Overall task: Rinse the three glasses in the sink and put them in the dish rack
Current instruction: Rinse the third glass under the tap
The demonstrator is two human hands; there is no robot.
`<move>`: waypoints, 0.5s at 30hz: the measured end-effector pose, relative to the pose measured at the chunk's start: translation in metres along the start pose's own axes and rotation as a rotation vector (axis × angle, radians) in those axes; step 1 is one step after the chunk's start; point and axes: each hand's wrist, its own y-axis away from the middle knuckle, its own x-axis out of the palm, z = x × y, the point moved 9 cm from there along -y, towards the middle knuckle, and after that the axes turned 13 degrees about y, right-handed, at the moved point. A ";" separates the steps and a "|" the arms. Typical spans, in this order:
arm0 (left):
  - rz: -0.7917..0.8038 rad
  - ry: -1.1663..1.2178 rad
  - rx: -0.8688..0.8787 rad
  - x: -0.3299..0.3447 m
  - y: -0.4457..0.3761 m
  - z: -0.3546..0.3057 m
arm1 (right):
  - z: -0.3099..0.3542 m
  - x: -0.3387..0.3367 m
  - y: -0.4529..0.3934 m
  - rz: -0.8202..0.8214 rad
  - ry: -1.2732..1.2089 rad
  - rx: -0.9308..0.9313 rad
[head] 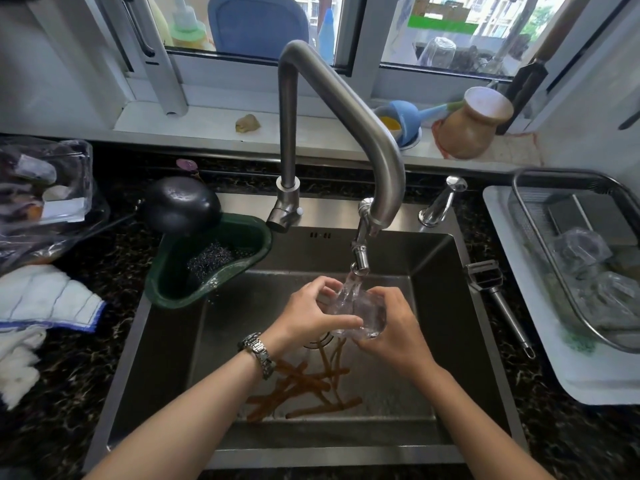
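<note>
Glass was mid-rinse under the faucet, gripped by left hand and right hand; next it likely goes to the dish rack at the counter's right edge.

a home kitchen: a steel sink set in a dark speckled stone surface under a tall faucet, a wire dish rack to the right, a peeler, a scrubber basket, and soap bottles on the windowsill facing apartment blocks.

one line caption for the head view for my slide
Both hands, left hand and right hand, hold a glass under the running tap over the sink, dish rack at right.
</note>
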 end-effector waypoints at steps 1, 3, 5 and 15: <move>-0.011 0.012 0.003 -0.001 0.001 -0.001 | 0.000 0.001 0.000 0.016 -0.008 -0.004; -0.031 0.035 0.026 -0.002 0.004 -0.004 | 0.002 0.001 -0.002 0.069 -0.041 -0.021; -0.042 0.026 0.065 -0.004 0.005 -0.008 | 0.000 0.001 -0.005 0.153 -0.099 -0.024; 0.047 0.068 0.131 -0.003 0.006 -0.008 | -0.009 0.006 -0.018 0.363 -0.175 0.009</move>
